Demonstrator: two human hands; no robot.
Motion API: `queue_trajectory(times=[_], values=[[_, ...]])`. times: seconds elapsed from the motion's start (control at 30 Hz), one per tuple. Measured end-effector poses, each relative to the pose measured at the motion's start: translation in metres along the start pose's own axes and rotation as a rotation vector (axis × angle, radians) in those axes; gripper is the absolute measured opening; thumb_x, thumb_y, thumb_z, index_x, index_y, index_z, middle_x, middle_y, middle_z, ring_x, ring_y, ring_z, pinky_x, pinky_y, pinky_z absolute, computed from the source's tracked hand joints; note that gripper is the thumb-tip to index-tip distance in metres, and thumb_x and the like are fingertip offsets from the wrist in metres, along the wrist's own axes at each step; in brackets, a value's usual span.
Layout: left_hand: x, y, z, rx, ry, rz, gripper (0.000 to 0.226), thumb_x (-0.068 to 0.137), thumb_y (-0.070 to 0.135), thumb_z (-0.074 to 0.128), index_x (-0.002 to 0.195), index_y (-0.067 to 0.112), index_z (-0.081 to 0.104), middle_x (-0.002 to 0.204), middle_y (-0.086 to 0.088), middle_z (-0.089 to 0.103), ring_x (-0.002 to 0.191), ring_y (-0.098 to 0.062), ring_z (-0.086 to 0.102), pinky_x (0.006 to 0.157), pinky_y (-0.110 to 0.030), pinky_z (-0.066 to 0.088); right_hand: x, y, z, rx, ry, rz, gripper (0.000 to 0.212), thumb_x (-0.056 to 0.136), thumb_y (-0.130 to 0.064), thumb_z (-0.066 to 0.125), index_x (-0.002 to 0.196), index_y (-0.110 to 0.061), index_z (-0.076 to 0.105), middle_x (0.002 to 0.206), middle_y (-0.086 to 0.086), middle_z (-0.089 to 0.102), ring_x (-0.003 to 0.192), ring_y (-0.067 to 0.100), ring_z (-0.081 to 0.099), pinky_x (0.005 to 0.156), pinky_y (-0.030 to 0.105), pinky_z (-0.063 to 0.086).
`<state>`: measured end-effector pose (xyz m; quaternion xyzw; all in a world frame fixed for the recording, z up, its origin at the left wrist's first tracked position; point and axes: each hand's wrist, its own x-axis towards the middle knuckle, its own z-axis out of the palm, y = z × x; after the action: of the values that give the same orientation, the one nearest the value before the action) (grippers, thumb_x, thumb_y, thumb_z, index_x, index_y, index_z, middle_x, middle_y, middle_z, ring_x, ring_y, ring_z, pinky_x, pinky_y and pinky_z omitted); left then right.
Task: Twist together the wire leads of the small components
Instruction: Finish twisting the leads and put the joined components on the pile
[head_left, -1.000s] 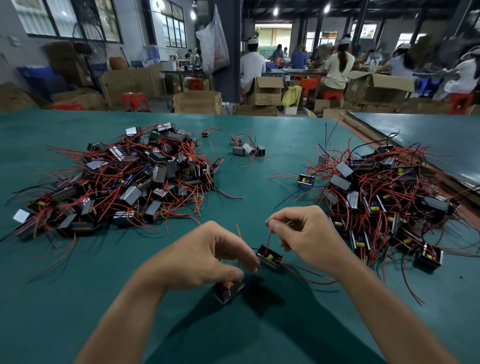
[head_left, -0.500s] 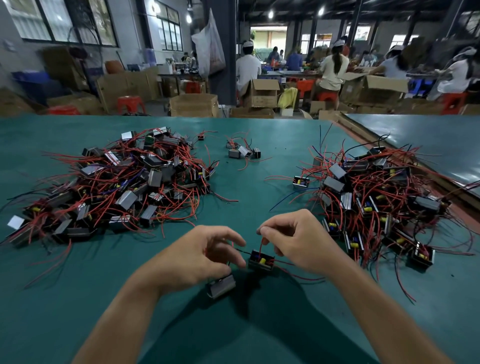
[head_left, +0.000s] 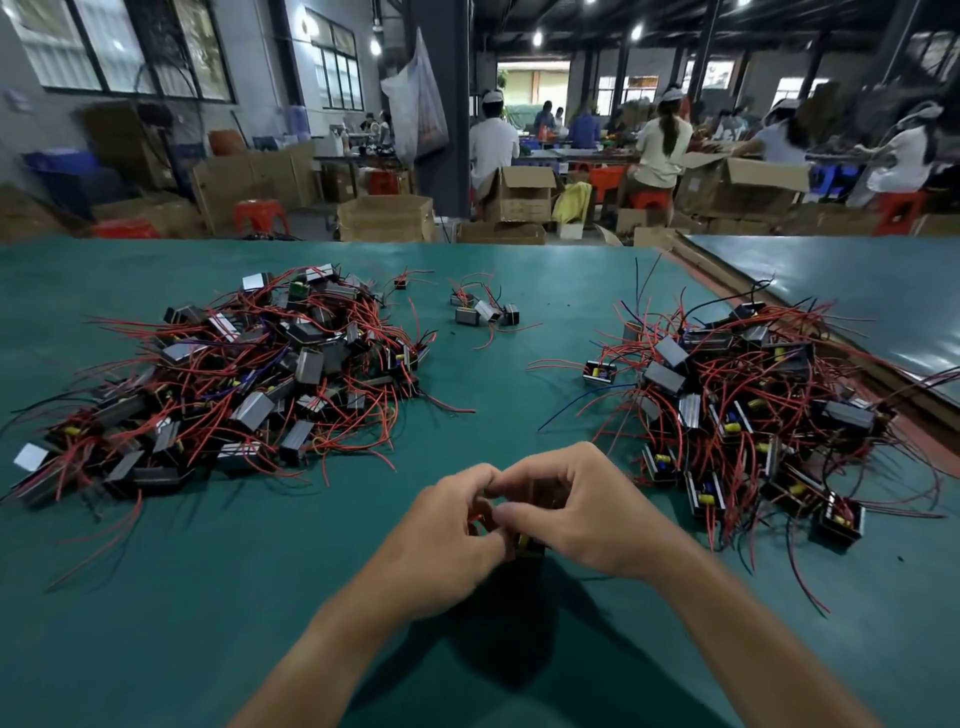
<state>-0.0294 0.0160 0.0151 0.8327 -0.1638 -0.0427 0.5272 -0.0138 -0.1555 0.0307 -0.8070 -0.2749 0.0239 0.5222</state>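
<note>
My left hand (head_left: 447, 540) and my right hand (head_left: 576, 512) are pressed together over the green table (head_left: 156, 623), fingers curled around small black components with red wire leads. A yellow-marked component (head_left: 529, 546) shows just below the fingertips, and a bit of red lead (head_left: 475, 519) peeks between the fingers. The rest of what the hands hold is hidden by the fingers.
A large pile of components with red leads (head_left: 234, 384) lies at the left, and another pile (head_left: 753, 415) at the right. A small group of components (head_left: 483, 312) lies farther back in the middle. Beyond the table's far edge are cardboard boxes (head_left: 387, 218) and seated people.
The hands were apart, each holding its own component; they have come together, and both components are now gathered between the fingers.
</note>
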Motion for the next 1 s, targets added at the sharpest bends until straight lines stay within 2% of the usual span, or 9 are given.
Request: queue_trajectory(times=[0.1,0.2,0.4,0.5,0.6,0.7,0.8,0.9,1.0], values=[[0.000,-0.001,0.002,0.061,-0.017,0.013,0.029,0.064,0.018,0.060,0.088,0.033,0.056,0.076,0.009,0.064,0.065,-0.010,0.056,0.057,-0.035,0.047,-0.001,0.001,0.004,-0.086,-0.024,-0.035,0.006,0.081,-0.018,0.072,0.083,-0.021,0.077,0.064,0.006,0.067,0.054,0.009,0.048,0.053,0.030,0.041],[-0.001,-0.002,0.002,0.101,-0.005,0.044,0.032,0.063,0.016,0.061,0.089,0.033,0.057,0.081,0.015,0.064,0.076,-0.010,0.061,0.068,-0.035,0.051,-0.001,-0.001,0.006,-0.137,-0.037,-0.051,0.007,0.080,-0.023,0.069,0.079,-0.026,0.075,0.066,0.004,0.069,0.057,0.023,0.056,0.056,0.039,0.046],[-0.002,-0.003,0.002,0.155,0.024,0.100,0.032,0.067,0.016,0.063,0.081,0.043,0.053,0.075,0.017,0.060,0.073,-0.008,0.056,0.066,-0.031,0.048,-0.003,-0.007,0.006,-0.138,-0.054,-0.090,0.008,0.078,-0.028,0.073,0.078,-0.021,0.075,0.070,0.005,0.069,0.064,0.027,0.061,0.060,0.041,0.049],[-0.004,-0.001,0.002,0.181,0.034,0.129,0.027,0.066,0.019,0.058,0.075,0.043,0.051,0.072,0.015,0.057,0.069,-0.011,0.053,0.063,-0.031,0.047,-0.004,-0.009,0.004,-0.094,-0.073,-0.068,0.012,0.075,-0.031,0.073,0.079,-0.020,0.075,0.069,0.006,0.068,0.059,0.021,0.057,0.057,0.038,0.048],[-0.004,0.002,0.002,0.195,0.040,0.116,0.016,0.062,0.026,0.057,0.077,0.029,0.051,0.075,0.009,0.059,0.076,-0.019,0.057,0.068,-0.043,0.049,-0.004,-0.010,0.004,0.011,-0.069,-0.047,0.004,0.078,-0.024,0.074,0.080,-0.021,0.076,0.068,0.006,0.069,0.058,0.009,0.054,0.054,0.026,0.043],[-0.004,0.003,0.003,0.180,0.041,0.088,0.029,0.060,0.037,0.057,0.085,0.024,0.055,0.082,0.007,0.062,0.081,-0.018,0.060,0.073,-0.048,0.050,-0.003,-0.008,0.005,0.114,-0.039,-0.026,0.007,0.083,-0.014,0.070,0.081,-0.014,0.077,0.070,0.007,0.071,0.060,0.008,0.057,0.057,0.023,0.045],[-0.004,0.001,0.002,0.184,0.047,0.079,0.024,0.063,0.028,0.058,0.087,0.026,0.055,0.083,0.007,0.062,0.081,-0.019,0.061,0.073,-0.048,0.051,-0.002,-0.008,0.003,0.125,-0.039,-0.030,0.008,0.080,-0.015,0.074,0.086,-0.011,0.077,0.073,0.009,0.072,0.064,0.009,0.059,0.061,0.024,0.047],[-0.003,-0.001,-0.001,0.207,0.041,0.111,0.020,0.064,0.019,0.055,0.084,0.021,0.054,0.079,0.005,0.060,0.078,-0.025,0.059,0.069,-0.048,0.050,-0.004,-0.010,0.002,0.070,-0.078,-0.061,0.013,0.075,-0.018,0.081,0.087,-0.014,0.075,0.067,-0.003,0.069,0.060,0.003,0.057,0.058,0.016,0.044],[-0.004,0.001,-0.001,0.206,0.043,0.085,0.024,0.063,0.026,0.057,0.086,0.019,0.055,0.082,0.003,0.063,0.080,-0.024,0.060,0.070,-0.047,0.050,-0.002,-0.008,0.007,0.061,-0.033,-0.052,0.008,0.080,-0.022,0.073,0.082,-0.015,0.075,0.064,-0.002,0.067,0.056,0.004,0.055,0.056,0.019,0.043]])
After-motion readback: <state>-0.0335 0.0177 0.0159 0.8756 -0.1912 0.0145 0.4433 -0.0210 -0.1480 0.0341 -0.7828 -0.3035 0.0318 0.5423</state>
